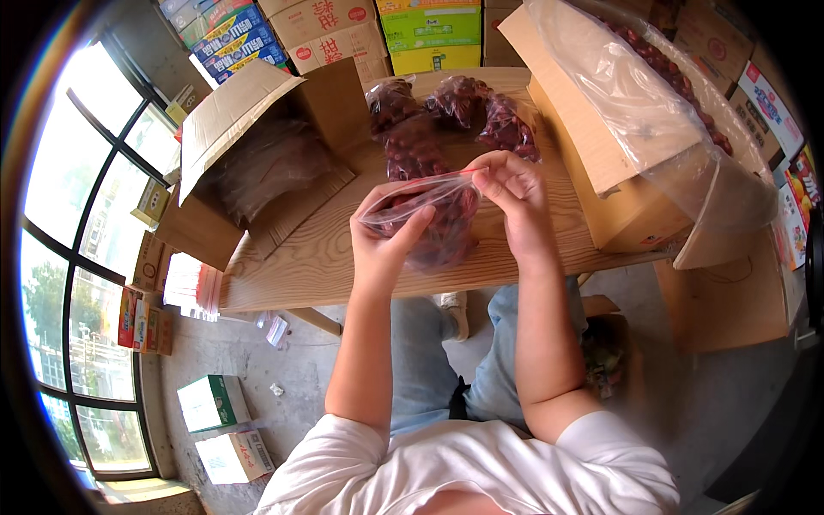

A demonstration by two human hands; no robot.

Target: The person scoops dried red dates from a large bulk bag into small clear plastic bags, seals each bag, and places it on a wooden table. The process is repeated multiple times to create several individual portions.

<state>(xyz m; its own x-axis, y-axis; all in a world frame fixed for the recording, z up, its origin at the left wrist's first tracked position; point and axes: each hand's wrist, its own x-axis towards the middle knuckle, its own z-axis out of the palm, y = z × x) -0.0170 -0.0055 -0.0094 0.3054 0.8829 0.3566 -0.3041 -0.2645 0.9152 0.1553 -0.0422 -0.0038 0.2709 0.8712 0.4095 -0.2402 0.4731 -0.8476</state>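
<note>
A clear zip-top plastic bag of dark red dried fruit, perhaps jujubes (444, 238), hangs over the near edge of the wooden table (309, 257). My left hand (386, 235) holds its left side, thumb across the front below the zip strip. The red-edged right corner of its mouth is pinched between thumb and fingers of my right hand (515, 193). Whether the zip is fully closed I cannot tell. Just beyond lie several filled bags, one upright behind my hands (412, 151), one at the back (457, 96) and one at the right (508, 129).
At the left, an open cardboard box (238, 122) holds clear plastic bags (270, 167). A large carton (579, 187) at the right, lined with plastic film (618, 84), contains loose red fruit (669, 71). Stacked cartons (431, 29) stand behind the table; two small boxes (215, 402) sit on the floor.
</note>
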